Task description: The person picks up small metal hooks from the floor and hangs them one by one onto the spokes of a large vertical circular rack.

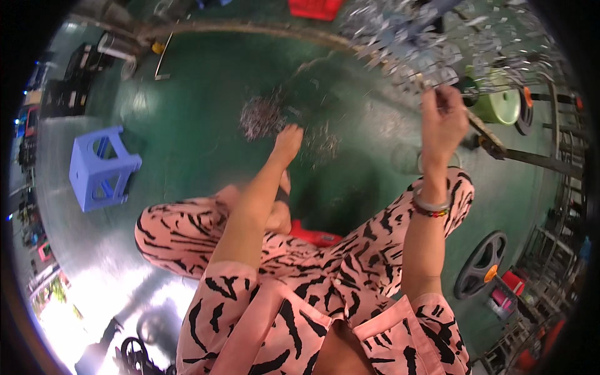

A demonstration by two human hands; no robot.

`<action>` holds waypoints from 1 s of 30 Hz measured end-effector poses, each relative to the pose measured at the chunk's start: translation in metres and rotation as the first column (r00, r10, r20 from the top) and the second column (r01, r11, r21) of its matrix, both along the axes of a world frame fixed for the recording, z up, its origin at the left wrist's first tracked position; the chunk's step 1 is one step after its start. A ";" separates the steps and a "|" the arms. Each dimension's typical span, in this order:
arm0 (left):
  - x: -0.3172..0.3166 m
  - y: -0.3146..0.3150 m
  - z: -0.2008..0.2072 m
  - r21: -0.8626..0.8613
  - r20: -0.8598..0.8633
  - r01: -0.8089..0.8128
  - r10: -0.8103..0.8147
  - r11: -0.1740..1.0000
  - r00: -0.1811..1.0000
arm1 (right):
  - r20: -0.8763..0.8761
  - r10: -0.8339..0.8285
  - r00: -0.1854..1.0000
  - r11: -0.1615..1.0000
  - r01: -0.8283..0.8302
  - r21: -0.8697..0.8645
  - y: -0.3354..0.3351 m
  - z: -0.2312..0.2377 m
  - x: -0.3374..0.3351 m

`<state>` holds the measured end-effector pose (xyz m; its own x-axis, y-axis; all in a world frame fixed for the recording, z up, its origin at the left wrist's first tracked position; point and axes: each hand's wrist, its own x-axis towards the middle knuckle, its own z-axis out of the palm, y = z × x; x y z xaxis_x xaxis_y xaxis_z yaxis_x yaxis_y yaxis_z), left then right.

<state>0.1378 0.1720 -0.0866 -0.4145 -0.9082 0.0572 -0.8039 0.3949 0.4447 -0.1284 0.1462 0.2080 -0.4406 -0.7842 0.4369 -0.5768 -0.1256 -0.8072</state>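
My left hand (289,142) is closed over the green floor, beside a pile of small, thin silvery metal pieces (261,117). A small shiny piece shows near its fingertips, but I cannot make out whether it is held. My right hand (445,119) is raised higher at the right, its fingers bent together at the lower edge of a dense cluster of hanging silvery metal parts (400,47). What those fingers pinch is too small and blurred to name. More loose metal bits (325,145) lie scattered to the right of the pile.
A blue plastic stool (103,167) stands at the left. On the right are a light green container (500,103), a metal frame bar (537,160) and a black wheel with an orange hub (480,265). A red crate (314,7) sits at the far edge. My bent knees flank the floor between.
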 end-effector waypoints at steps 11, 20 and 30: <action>-0.031 -0.006 0.049 -0.064 -0.172 -0.262 0.248 0.963 0.953 | -0.095 0.009 0.995 1.000 -0.007 0.018 0.008 0.010 -0.005; -0.159 0.014 0.358 -0.116 -0.847 -0.250 0.036 0.961 0.530 | -0.238 0.074 0.968 0.997 -0.069 0.033 0.045 0.031 -0.001; -0.155 0.016 0.376 -0.237 -0.755 -0.215 -0.041 0.948 0.654 | -0.113 0.131 0.985 0.990 -0.124 0.065 0.079 0.070 -0.015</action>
<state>-0.0173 0.1883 0.2890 -0.0348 -0.8256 0.5631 -0.2879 0.5479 0.7855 -0.1433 0.2251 0.2778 -0.2842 -0.8559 0.4320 -0.6493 -0.1597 -0.7436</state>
